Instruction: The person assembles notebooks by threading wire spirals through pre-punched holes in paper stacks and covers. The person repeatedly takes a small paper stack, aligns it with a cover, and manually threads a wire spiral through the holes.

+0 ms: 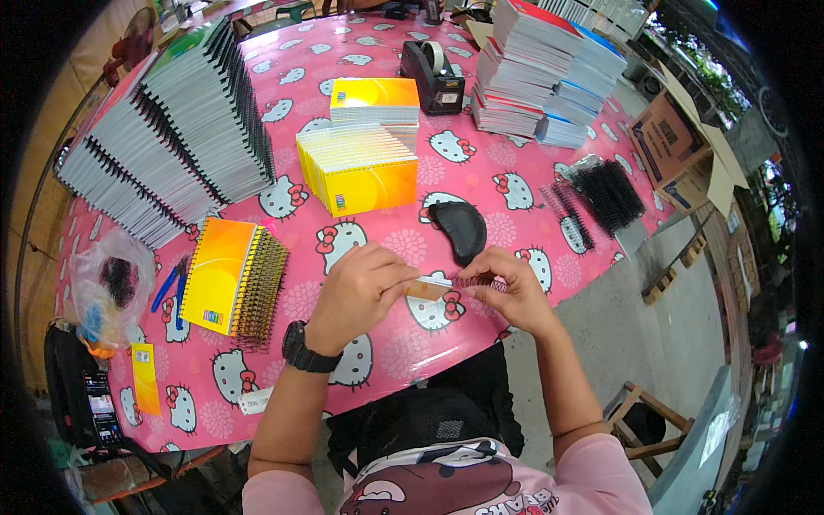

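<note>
Over the front of the table, my left hand [365,287] pinches a small yellow notebook [429,288], held edge-on with its white pages showing. My right hand [519,292] grips a dark spiral binding coil [481,281] between thumb and fingers. The coil's end meets the notebook's right edge; whether it is threaded into the holes is too small to tell. Just beyond my hands lies a black curved case [459,232]. Yellow-orange notebooks without coils [369,176] stand in a fanned row farther back. To the left is a pile of coil-bound yellow notebooks [219,279].
Blue-handled pliers [176,287] and a plastic bag [112,283] lie at left. Tall stacks of black-coiled books [184,112] fill the back left. A tape dispenser [432,77], book stacks [528,69], black coils [605,196] and a cardboard box [674,137] occupy the back and right.
</note>
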`<state>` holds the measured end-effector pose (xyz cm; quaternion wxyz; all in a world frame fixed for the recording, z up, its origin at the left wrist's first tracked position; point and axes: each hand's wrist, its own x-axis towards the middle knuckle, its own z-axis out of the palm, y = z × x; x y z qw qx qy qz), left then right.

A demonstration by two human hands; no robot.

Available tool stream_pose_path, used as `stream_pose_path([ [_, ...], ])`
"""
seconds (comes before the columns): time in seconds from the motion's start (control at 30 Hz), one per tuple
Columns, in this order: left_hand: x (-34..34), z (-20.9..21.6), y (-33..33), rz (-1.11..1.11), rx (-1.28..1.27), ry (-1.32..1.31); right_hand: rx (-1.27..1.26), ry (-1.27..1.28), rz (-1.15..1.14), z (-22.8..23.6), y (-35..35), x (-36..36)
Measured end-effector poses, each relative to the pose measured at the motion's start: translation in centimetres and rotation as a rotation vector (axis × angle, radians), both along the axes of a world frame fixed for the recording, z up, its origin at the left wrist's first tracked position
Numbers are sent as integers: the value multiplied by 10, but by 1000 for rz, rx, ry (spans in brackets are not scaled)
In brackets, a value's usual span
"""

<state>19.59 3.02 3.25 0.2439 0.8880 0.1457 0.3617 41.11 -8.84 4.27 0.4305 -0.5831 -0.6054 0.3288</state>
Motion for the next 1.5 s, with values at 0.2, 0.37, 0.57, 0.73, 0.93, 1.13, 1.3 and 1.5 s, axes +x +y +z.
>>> stream_pose_path([
  [0.2,1,1,1,-8,11,-1,36,-67,124,-1,3,6],
  [0.37,-2,8,-4,10,32,38,-306,-83,77,25,2,-5],
  [0.57,8,4,-16,127,105,99,-230,-102,-10,17,-2,-4],
  [0.73,11,1,-20,180,139,80,-73,-258,-26,25,-3,-11],
  [0.93,22,-7,-30,233,120,71,-128,-129,-3,18,1,-11],
  [1.13,28,-7,-33,166,164,40,-273,-115,3,16,12,-6],
  [1.3,28,-9,-32,148,146,129,198,-347,10,-2,56,43],
  [1.5,19,-7,-24,52,153,159,-64,-672,216,-12,74,46],
])
